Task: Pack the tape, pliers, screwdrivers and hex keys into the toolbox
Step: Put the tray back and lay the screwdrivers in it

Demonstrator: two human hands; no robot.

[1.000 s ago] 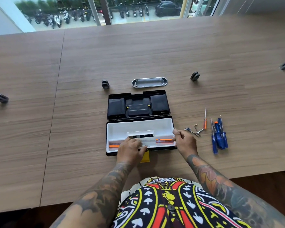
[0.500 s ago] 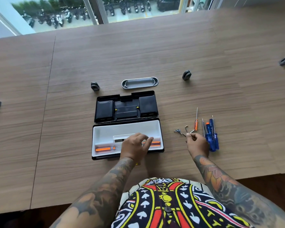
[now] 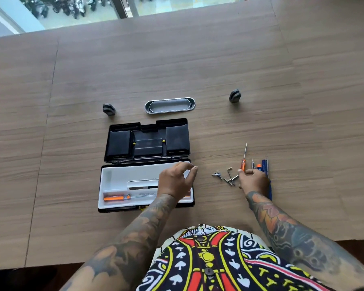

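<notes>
The black toolbox (image 3: 105,185) lies open on the wooden table, its lid (image 3: 147,141) flat behind it. An orange-handled screwdriver (image 3: 117,198) rests in its white tray. My left hand (image 3: 174,181) hovers over the tray's right end, fingers spread and empty. Several hex keys (image 3: 226,177) lie to the right of the box. My right hand (image 3: 253,179) sits over the screwdrivers, fingertips at the handle of a small orange screwdriver (image 3: 244,158). Blue screwdrivers (image 3: 265,171) lie partly under that hand.
A grey oval tray (image 3: 169,105) sits behind the lid. Small black fittings stand on the table at the left (image 3: 108,109) and right (image 3: 234,96). The table's near edge runs just in front of my body.
My right hand has left the toolbox and moved right to the loose screwdrivers. My left hand has lifted off the tray and opened. The camera has tilted toward the right side.
</notes>
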